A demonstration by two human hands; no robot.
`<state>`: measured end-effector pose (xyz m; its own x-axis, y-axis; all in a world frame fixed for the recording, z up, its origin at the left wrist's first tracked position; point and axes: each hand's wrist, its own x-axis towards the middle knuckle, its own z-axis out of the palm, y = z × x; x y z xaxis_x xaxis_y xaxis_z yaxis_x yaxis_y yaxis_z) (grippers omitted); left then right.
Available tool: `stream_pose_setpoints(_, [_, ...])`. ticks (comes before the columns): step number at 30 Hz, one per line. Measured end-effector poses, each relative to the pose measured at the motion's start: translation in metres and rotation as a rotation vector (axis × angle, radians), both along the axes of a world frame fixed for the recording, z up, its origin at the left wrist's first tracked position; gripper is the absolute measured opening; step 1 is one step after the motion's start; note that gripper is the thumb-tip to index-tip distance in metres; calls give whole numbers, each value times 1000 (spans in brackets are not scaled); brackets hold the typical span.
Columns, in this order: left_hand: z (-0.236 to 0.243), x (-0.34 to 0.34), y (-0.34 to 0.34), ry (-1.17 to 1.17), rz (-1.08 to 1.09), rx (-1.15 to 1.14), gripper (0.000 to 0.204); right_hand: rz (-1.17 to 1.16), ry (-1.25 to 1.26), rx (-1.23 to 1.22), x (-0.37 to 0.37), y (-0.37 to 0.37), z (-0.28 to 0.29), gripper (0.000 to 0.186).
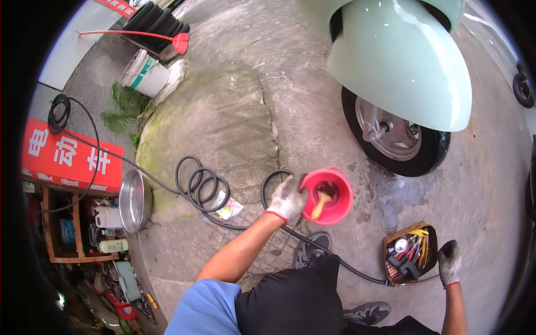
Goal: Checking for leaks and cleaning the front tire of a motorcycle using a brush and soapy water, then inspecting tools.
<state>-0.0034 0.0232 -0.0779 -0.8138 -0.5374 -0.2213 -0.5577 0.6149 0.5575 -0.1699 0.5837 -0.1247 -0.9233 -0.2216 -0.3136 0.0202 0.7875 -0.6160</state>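
Observation:
My left hand (289,196), in a white knit glove with a dark grey coating, is closed on the left side of a red plastic bucket (345,209). Inside the bucket rests a paintbrush (318,211), its pale handle against the near wall and its dark bristles toward the back. At the right, my right hand (449,261), gloved the same way, is closed at the right edge of a brownish open tool box (386,241). Screwdrivers, pliers and other hand tools (410,254) fill this box. The fingertips at its edge are partly hidden.
A pale green scooter (410,61) stands ahead with its front wheel (391,134) on the concrete. A black hose (196,187) lies coiled and runs past my shoes (312,248). Leftward are a metal basin (134,200), a white bucket (146,75), a red-headed broom (180,43) and a cluttered shelf (84,259).

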Motion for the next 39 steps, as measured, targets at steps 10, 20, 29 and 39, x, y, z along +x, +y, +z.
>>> stream_pose_setpoints(10, [17,0,11,-14,-54,-7,47,-73,-294,-543,-70,-209,74,15])
stream_pose_setpoints(20, [117,-38,45,-43,-330,33,45,-894,-885,-1942,-37,-342,54,7])
stream_pose_setpoints(29, [172,-54,81,-159,-520,-32,43,-1043,-992,-2153,-79,-390,49,8])
stream_pose_setpoints(39, [137,-47,69,-241,-510,133,44,-1028,-1078,-2305,-96,-402,41,10])
